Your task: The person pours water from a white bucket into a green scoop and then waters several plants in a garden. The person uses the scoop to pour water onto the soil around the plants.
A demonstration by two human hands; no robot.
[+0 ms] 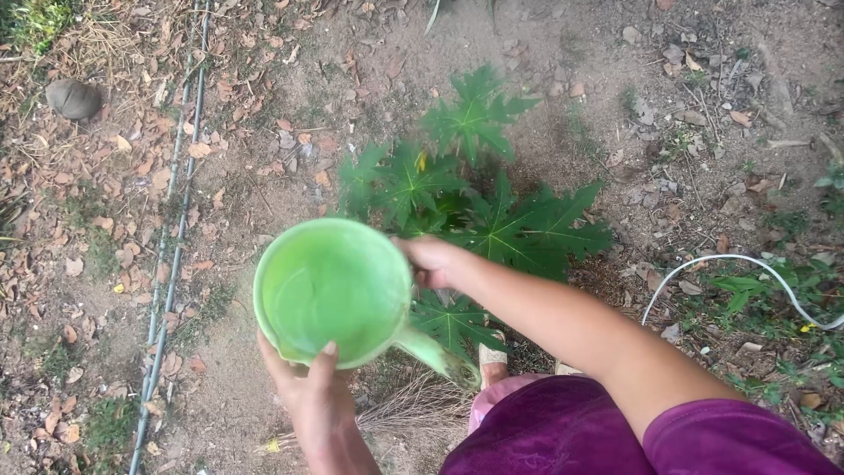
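Observation:
A light green plastic dipper (334, 290) with a short handle (435, 354) is held over the ground in front of me. My left hand (303, 383) cups its near rim from below, thumb over the edge. My right hand (431, 261) grips the far right rim. The inside of the dipper looks plain green; I cannot tell if it holds water. Just beyond it grows a young papaya plant (475, 198) with broad lobed leaves.
Bare soil with dry leaves lies all around. Thin pipes (176, 229) run up the left side. A white hose (738, 262) curves at the right. A round brown husk (73, 98) lies at the top left. My foot (492, 361) shows below the dipper.

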